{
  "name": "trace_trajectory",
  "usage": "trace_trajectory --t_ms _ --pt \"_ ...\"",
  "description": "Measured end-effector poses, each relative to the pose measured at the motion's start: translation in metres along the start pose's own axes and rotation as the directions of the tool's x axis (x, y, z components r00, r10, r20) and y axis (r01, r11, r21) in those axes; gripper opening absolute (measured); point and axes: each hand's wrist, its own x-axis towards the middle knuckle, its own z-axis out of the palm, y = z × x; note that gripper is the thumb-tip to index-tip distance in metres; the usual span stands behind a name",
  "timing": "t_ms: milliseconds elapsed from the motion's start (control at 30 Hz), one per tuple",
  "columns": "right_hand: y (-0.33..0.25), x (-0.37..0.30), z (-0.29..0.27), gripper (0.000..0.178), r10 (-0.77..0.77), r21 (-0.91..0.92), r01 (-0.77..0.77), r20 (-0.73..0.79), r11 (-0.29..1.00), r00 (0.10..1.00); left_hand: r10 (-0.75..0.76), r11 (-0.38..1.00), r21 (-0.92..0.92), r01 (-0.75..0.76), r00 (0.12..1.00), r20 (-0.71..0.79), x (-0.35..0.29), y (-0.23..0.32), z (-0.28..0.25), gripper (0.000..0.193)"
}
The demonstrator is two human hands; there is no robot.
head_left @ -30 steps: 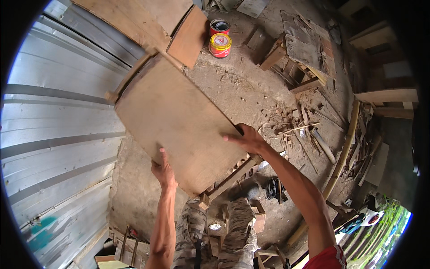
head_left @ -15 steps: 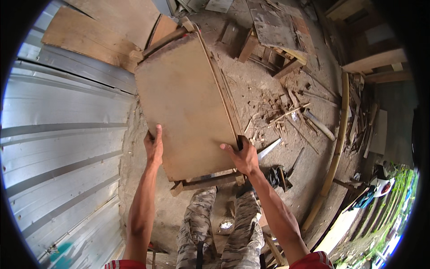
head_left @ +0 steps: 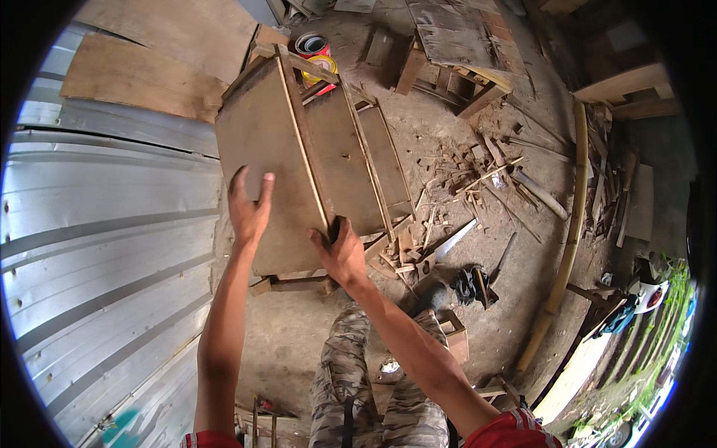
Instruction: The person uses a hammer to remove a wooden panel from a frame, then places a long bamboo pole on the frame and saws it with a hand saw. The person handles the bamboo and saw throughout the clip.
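A brown wooden shelf unit (head_left: pixel 276 160) stands tilted toward the metal wall, its broad plywood face toward me. Its right side shows inner panels (head_left: pixel 340 149) between thin wooden frames. My right hand (head_left: pixel 342 252) is closed round the near right edge of the broad face, thumb on the panel. Near the panel's left side, my left hand (head_left: pixel 250 209) has its fingers and thumb apart; nothing is in it. Whether its palm touches the wood cannot be made out.
Corrugated metal wall (head_left: pixel 112 201) on the left. Two paint cans (head_left: pixel 312 46) stand behind the unit. To the right lie a handsaw (head_left: pixel 454 240), wood scraps (head_left: pixel 482 160) and a black bag (head_left: pixel 470 284). A low wooden bench (head_left: pixel 467 45) is farther back; a bamboo pole (head_left: pixel 565 261) lies right.
The shelf unit has turned and leaned left, baring its inner panels and the cans behind it. My right hand moved left with its edge; my left hand rose and its fingers spread.
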Motion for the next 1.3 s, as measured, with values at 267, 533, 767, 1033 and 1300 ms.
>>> trace_trajectory --t_ms 267,533,767,1033,1300 --pt "0.035 -0.001 0.077 0.053 -0.142 0.395 -0.058 0.458 0.917 0.877 -0.330 0.820 0.548 0.163 0.918 0.221 -0.007 0.035 0.008 0.104" --pt "0.119 0.118 0.071 0.107 0.064 -0.457 -0.085 -0.060 0.886 0.996 -0.346 0.799 0.556 0.228 0.931 0.116 -0.007 -0.040 -0.026 0.096" --pt "0.154 0.152 0.110 0.069 0.115 -0.164 -0.087 0.166 0.983 0.980 -0.222 0.834 0.526 0.166 0.974 0.046 -0.013 -0.099 -0.030 0.095" --pt "0.155 0.111 0.091 0.063 0.053 -0.153 -0.048 0.030 0.987 0.998 -0.149 0.965 0.227 0.134 0.988 0.047 -0.043 -0.172 -0.018 0.091" --pt "0.200 0.142 0.083 0.049 0.013 -0.354 -0.049 -0.103 0.934 0.995 -0.148 0.984 0.122 0.130 0.977 0.156 -0.050 -0.245 0.083 0.090"
